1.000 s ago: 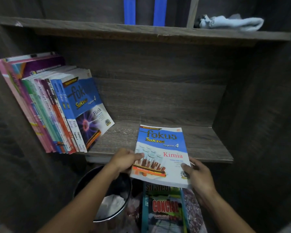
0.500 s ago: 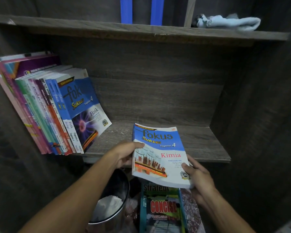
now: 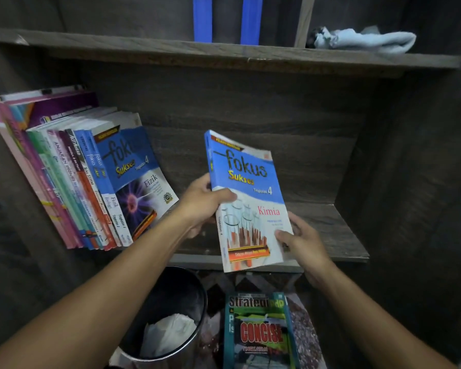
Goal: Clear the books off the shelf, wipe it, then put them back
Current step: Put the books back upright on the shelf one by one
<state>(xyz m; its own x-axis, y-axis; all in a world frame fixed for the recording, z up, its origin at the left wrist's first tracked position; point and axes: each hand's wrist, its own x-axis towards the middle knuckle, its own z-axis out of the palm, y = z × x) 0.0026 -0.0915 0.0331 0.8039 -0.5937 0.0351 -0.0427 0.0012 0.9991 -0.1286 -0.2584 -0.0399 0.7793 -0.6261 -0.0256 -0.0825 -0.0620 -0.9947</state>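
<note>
The left hand (image 3: 201, 202) grips the spine edge of the Kimia book (image 3: 250, 203), thumb across the front cover and fingers behind. The right hand (image 3: 304, 241) clamps the book's lower right corner, thumb on the cover and fingers at the back. The book is tilted near upright above the front edge of the shelf (image 3: 330, 230), its bottom edge hanging just in front of that edge, apart from the board.

This looks like the putting-back stage. To do it well, the bottom edge should land flat on the board first. The book then needs turning spine-out and sliding left until it rests against the Fizik book (image 3: 139, 182), the outermost of the row of books (image 3: 72, 182). That row leans toward the shelf's left end, so the Kimia book should take the same lean; stood straight and alone, it would likely topple. Bare board lies between it and the row.

Below the shelf's front edge stands a bin (image 3: 171, 288) holding crumpled white paper (image 3: 171, 334). Just beside it, a stack of books (image 3: 258, 334) waits on the floor. On the upper shelf (image 3: 224, 53), near its right end, lies a pale blue cloth (image 3: 365, 41).
</note>
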